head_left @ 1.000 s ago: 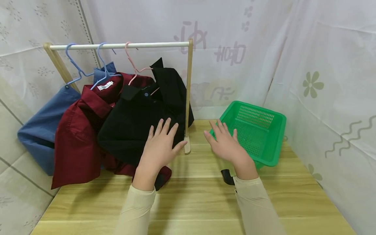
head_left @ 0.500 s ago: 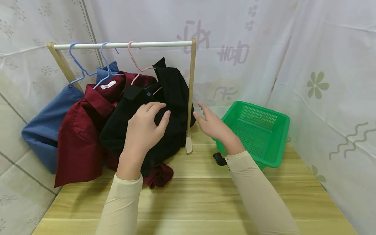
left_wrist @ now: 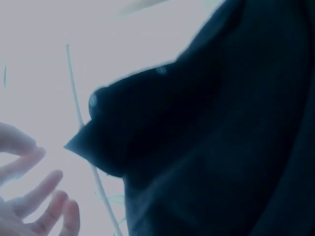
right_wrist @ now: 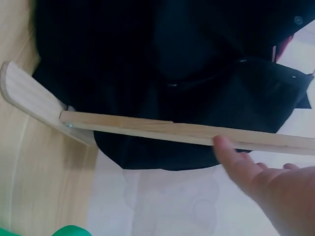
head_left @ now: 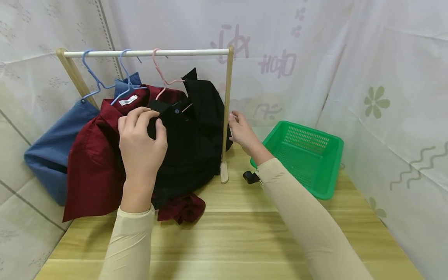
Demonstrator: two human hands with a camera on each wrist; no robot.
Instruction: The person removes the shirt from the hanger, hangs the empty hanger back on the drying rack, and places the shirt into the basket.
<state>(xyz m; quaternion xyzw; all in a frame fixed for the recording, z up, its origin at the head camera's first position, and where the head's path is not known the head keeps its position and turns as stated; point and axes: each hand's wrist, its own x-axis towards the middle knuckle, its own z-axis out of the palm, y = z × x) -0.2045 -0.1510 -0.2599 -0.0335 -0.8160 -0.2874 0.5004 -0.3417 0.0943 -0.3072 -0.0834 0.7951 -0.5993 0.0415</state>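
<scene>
Cream sleeves (head_left: 127,243) run up both forearms over a wood-grain tabletop (head_left: 224,249). Near the table's middle lies a crumpled end of maroon cloth (head_left: 183,209), just below the clothes. The left hand (head_left: 141,151) is raised before the garments, its fingers loosely bent and thumb spread apart, grasping nothing; the left-wrist view puts its fingertips near the black shirt's collar but apart from it. A small black fitting (head_left: 250,177) juts out beside the right wrist. The right hand (head_left: 243,132) is likewise unclenched, fingers softly bent just beside the rack's right wooden post (head_left: 227,101); one fingertip overlaps the post's edge in the right-wrist view, and I cannot tell whether it touches. To the right, partly behind the right forearm, a green plastic basket (head_left: 335,165) sits upright on the table, its slotted back wall and meshed floor visible through the open top. Behind the left hand, the black shirt (head_left: 190,147) hangs on a pink hanger (head_left: 160,74), nearest the right post. Next comes a maroon shirt (head_left: 92,167) with a white label, then a blue garment (head_left: 57,151), each on a blue hanger (head_left: 127,76) hooked over the white rail (head_left: 196,53). A pale printed curtain (head_left: 280,31) closes the back.
</scene>
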